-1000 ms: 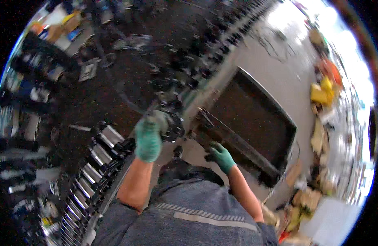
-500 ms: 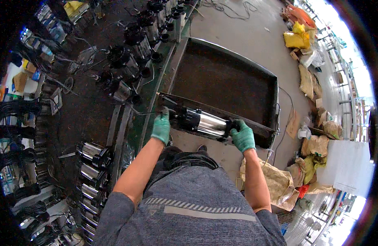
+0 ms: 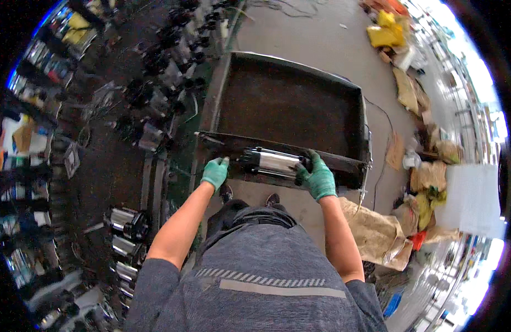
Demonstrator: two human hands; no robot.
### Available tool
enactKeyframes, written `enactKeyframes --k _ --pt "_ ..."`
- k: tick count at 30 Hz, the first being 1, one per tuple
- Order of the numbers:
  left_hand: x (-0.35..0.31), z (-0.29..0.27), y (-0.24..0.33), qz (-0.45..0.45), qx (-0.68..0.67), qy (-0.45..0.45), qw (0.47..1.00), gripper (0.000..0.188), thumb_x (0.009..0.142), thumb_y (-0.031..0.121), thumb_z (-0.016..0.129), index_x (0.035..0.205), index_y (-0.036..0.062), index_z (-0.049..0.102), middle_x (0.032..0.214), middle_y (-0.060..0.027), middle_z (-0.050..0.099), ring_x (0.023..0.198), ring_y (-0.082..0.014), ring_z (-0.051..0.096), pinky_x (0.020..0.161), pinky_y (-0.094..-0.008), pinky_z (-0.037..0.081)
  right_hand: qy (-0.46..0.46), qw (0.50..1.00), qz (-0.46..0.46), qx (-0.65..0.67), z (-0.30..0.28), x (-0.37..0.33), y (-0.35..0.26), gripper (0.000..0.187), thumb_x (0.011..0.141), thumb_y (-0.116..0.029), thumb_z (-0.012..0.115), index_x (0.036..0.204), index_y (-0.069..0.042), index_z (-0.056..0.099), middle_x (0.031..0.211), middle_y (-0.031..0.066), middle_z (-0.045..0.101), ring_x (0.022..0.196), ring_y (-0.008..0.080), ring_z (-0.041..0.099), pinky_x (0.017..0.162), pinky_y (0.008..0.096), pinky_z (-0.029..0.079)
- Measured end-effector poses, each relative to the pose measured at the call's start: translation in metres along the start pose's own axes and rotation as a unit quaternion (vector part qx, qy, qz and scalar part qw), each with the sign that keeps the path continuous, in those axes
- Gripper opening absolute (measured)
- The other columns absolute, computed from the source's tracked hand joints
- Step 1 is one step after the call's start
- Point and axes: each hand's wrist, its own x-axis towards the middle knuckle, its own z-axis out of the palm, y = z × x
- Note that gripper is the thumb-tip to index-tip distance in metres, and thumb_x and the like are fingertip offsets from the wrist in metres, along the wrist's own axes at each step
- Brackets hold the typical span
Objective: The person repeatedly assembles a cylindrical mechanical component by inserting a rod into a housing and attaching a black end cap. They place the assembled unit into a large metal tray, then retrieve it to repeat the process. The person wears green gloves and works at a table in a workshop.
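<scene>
Silver-and-black cylinder lies left-to-right at near side of dark tray. Person's right hand curled around its right end, gripping; left hand half-closed near left end, hold unclear.

The person's green-gloved right hand grips one end of a silver metal cylinder with black ends, set sideways at the near side of a dark rectangular metal tray; the green-gloved left hand is near the opposite end.
</scene>
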Motion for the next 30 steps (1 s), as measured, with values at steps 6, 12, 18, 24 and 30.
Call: enactKeyframes --k 6,12,18,24,30 --pt "-0.035 0.016 0.038 0.145 -0.038 0.049 0.987 0.060 0.090 0.045 0.073 0.125 -0.0013 0.058 0.119 -0.0234 0.065 0.108 -0.0380 0.063 0.095 -0.0445 0.050 0.053 0.953 0.101 0.282 0.007 -0.033 0.078 0.059 0.093 -0.027 0.075 0.142 -0.008 0.050 0.105 0.0149 0.070 0.092 0.0236 0.067 0.083 0.0365 0.054" --pt "-0.041 0.032 0.057 0.147 0.001 0.056 0.988 0.070 0.079 0.037 0.087 0.125 -0.0031 0.052 0.118 -0.0214 0.065 0.107 -0.0341 0.063 0.096 -0.0411 0.049 0.291 0.915 0.279 0.020 -0.026 -0.063 0.231 0.039 0.090 -0.035 0.071 0.116 -0.008 0.062 0.096 0.0191 0.072 0.088 0.0372 0.069 0.079 0.0461 0.054" --pt "-0.035 0.029 0.059 0.105 -0.014 0.009 0.994 0.073 0.078 0.031 0.089 0.126 -0.0036 0.046 0.114 -0.0180 0.067 0.103 -0.0284 0.064 0.095 -0.0379 0.050 0.300 0.806 0.393 0.325 -0.057 -0.050 0.253 0.033 0.094 -0.032 0.069 0.118 -0.011 0.059 0.085 0.0121 0.069 0.064 0.0255 0.068 0.054 0.0395 0.057" --pt "-0.030 0.030 0.049 0.121 0.008 0.034 0.992 0.076 0.077 0.034 0.090 0.127 -0.0042 0.046 0.115 -0.0194 0.067 0.103 -0.0283 0.064 0.095 -0.0377 0.050 0.368 0.723 0.327 0.484 -0.021 -0.013 0.299 0.031 0.094 -0.028 0.071 0.119 -0.012 0.061 0.075 0.0061 0.066 0.058 0.0200 0.063 0.047 0.0352 0.055" --pt "-0.014 0.034 0.043 0.120 0.032 0.006 0.992 0.079 0.074 0.040 0.091 0.124 -0.0040 0.048 0.110 -0.0203 0.069 0.100 -0.0307 0.067 0.091 -0.0395 0.052 0.442 0.813 0.285 0.251 -0.016 -0.004 0.331 0.016 0.096 -0.024 0.069 0.093 -0.008 0.071 0.069 0.0030 0.063 0.057 0.0119 0.056 0.049 0.0286 0.043"
